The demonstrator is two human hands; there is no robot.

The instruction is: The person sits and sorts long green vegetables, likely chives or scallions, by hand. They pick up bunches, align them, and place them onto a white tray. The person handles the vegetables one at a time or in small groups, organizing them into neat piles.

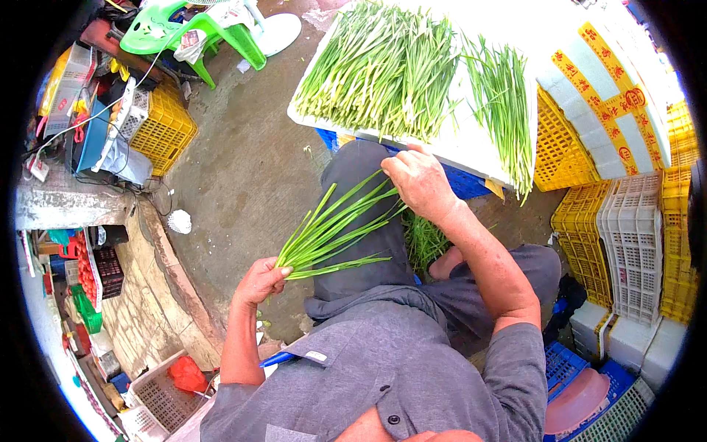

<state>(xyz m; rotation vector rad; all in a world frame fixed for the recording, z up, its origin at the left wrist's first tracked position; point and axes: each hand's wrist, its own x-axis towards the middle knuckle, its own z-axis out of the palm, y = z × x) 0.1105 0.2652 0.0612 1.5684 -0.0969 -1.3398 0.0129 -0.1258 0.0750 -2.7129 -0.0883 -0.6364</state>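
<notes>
My left hand [264,279] is closed round the pale lower ends of a small bunch of long green stalks, like garlic chives [326,237], fanned out over my thigh. At the bunch's leafy tips is my right hand [417,177], its fingers bent; whether it pinches a tip cannot be made out. Just beyond, a wide pile of the same greens [381,77] lies on a white foam board [461,130], with a narrower bundle [502,110] at the board's right side. Loose green scraps [422,240] lie low between my legs, partly hidden by my right forearm.
The foam board rests on a blue crate [464,182]. Yellow crates [580,235], a white crate [629,243] and a taped foam box [613,105] stand at right. A green plastic chair [165,27] and a yellow crate [165,130] stand at upper left, with cables near a ledge.
</notes>
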